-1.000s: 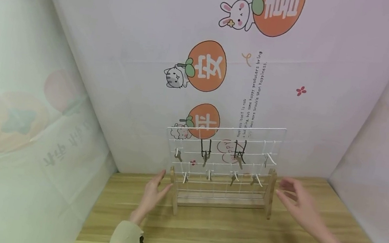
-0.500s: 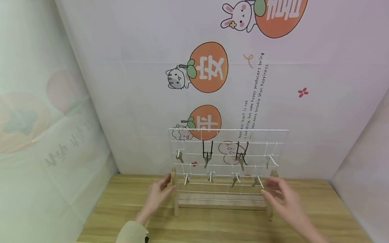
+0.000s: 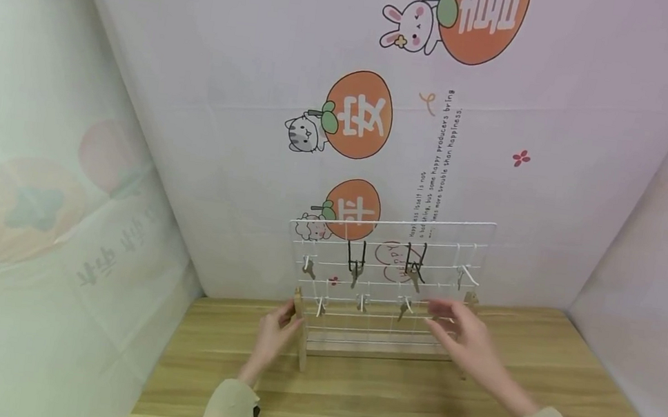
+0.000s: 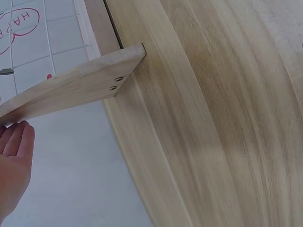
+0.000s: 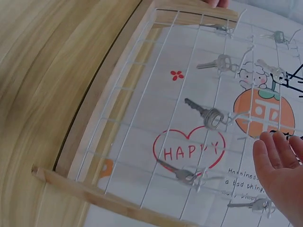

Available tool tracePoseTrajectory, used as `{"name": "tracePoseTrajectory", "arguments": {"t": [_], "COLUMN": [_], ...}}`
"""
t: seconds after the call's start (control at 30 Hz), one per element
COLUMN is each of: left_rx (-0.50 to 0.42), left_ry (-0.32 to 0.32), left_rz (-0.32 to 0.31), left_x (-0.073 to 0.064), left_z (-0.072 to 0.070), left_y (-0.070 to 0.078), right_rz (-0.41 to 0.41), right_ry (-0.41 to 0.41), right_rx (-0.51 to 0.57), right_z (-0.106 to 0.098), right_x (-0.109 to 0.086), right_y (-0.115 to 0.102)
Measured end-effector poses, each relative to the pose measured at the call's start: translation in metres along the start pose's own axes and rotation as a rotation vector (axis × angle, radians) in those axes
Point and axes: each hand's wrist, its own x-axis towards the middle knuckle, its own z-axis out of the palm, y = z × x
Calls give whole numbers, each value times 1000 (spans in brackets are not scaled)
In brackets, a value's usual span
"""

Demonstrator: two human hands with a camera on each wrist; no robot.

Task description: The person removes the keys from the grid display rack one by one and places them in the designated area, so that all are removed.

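A white wire grid rack (image 3: 379, 348) on a wooden frame stands on the table, with small metal keys hanging from white and black hooks. My left hand (image 3: 272, 340) holds the left wooden post (image 3: 300, 333), fingers at its outer face. In front of the grid's right side, my right hand (image 3: 470, 343) is held with fingers loosely bent and nothing between them. Its fingertips come near a lower-row key (image 3: 404, 309) and cover the hook to the right. In the right wrist view, that hand (image 5: 284, 175) sits beside several keys, including one (image 5: 206, 113) above the printed heart.
The wooden tabletop (image 3: 346, 412) extends in front of the rack. Behind it rises a white backdrop (image 3: 238, 176) printed with orange fruits and animals; white side sheets (image 3: 47, 305) flank the table.
My right hand has moved left from outside the right post to in front of the grid's lower right hooks. My left hand has closed in on the left post.
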Motion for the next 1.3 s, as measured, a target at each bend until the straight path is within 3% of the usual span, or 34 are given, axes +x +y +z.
{"name": "tracePoseTrajectory", "arguments": {"t": [0.23, 0.37, 0.53, 0.7, 0.97, 1.3], "left_rx": [-37, -52, -136, -180, -163, -175], "left_ry": [61, 61, 51, 83, 149, 161], "left_rz": [-23, -54, -83, -113, -112, -105], "left_x": [-1, 0, 1, 2, 2, 0], "left_z": [1, 2, 4, 9, 13, 17], "left_y": [-2, -3, -2, -3, -1, -2], "right_rz": [-53, -88, -117, -123, -133, -150], "right_ry": [-14, -12, -24, -39, -71, -61], "right_rx": [59, 81, 98, 114, 141, 174], "right_z": [16, 23, 32, 42, 55, 70], "right_x": [9, 13, 16, 21, 28, 38], "right_y": [-10, -16, -19, -25, -36, -45]}}
